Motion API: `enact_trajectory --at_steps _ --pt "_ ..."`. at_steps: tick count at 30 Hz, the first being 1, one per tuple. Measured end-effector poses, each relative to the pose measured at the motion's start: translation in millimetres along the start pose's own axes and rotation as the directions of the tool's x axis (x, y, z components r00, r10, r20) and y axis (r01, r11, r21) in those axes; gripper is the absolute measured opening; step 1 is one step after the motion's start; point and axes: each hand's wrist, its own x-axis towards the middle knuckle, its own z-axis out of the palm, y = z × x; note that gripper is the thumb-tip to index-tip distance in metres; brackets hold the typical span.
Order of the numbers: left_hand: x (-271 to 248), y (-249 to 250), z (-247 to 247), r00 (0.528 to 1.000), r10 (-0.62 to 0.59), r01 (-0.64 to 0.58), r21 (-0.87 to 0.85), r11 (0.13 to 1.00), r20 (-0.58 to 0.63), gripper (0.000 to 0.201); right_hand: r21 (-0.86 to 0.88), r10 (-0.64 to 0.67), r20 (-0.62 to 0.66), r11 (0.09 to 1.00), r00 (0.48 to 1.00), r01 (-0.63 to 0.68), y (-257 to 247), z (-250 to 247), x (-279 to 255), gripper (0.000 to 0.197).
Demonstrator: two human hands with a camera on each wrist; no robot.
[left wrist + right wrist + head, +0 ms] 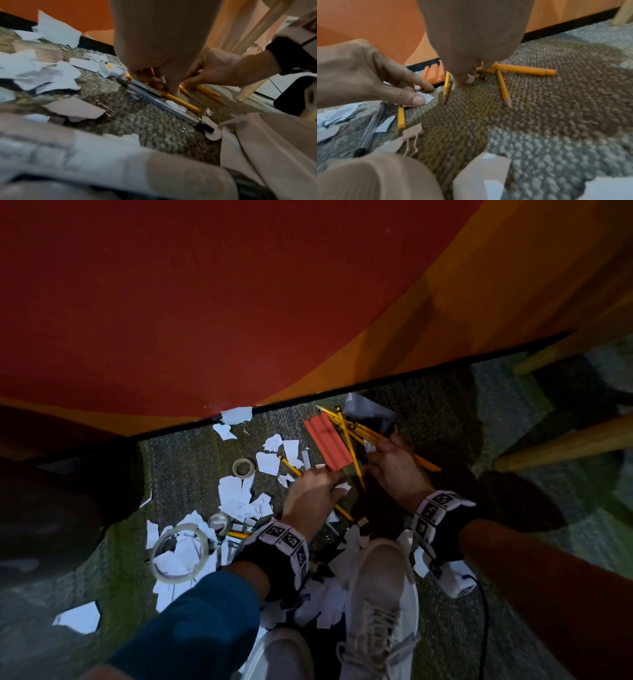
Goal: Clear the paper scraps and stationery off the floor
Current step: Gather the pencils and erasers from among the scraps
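Nearest to us stand our white shoes [380, 594], planted among torn paper scraps [236, 494] that spread leftward over the carpet [178, 470], where a large clear tape ring [180, 553] lies on the heap, probably just where it fell. A little farther out a clear-barrelled pen [164, 106] and a binder clip [412, 140] lie near the middle of the litter. Beyond them our left hand [310, 494] reaches down, fingers curled round a small white scrap [342, 486], taking paper first, it seems, because it lay closest. Just right of it our right hand [394, 467] dips fingertips-down into the crossed yellow pencils [356, 436], pinching something small and pale; we cannot tell what, nor whether any pencil is yet lifted. The two hands work side by side, close but apart, presumably so each clears its own patch. Left of the hands sits a smaller tape roll [244, 467]; between and beyond them lies the red ridged block [327, 445]. Farthest, a scrap leans against the black skirting under the orange-red wall [171, 302]. Most of the task's litter is still on the floor.
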Motion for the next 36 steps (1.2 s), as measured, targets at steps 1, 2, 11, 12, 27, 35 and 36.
enact_trajectory --at_steps 1,2,11,12,27,35,36 --pt "0.5 1.9 -0.1 1.000 0.008 -0.008 0.024 1.000 0.004 0.026 -0.029 -0.036 -0.011 0.999 0.999 0.036 -2.7 -2.1 0.9 0.013" --pt "1.3 3.9 -0.6 1.000 0.013 -0.013 0.045 0.999 0.008 0.026 -0.057 -0.047 -0.006 0.997 0.999 0.047 -4.3 -4.4 2.4 0.014" --pt "4.3 12.2 13.1 0.999 0.026 -0.019 0.140 0.990 -0.046 0.018 -0.239 0.037 0.112 0.971 0.993 -0.009 -4.3 0.0 6.9 0.004" --pt "2.7 12.8 14.1 0.998 0.032 -0.024 0.135 0.991 -0.055 0.017 -0.272 0.055 0.123 0.962 0.991 -0.020 -2.5 5.8 6.4 0.006" --pt "-14.2 -7.1 -9.3 0.987 -0.097 0.052 -0.319 0.946 -0.128 0.011 0.112 0.392 0.077 0.910 0.917 -0.398 15.9 4.1 -22.6 0.030" --pt "-9.4 12.6 -15.1 0.976 -0.157 0.102 -0.326 0.940 -0.148 0.006 0.050 0.333 0.095 0.940 0.938 -0.338 -3.7 -8.8 -1.5 0.024" --pt "-10.4 12.3 -17.6 0.972 -0.182 0.124 -0.337 0.933 -0.147 0.002 0.036 0.308 0.080 0.950 0.948 -0.311 -4.6 -10.2 -0.3 0.019"
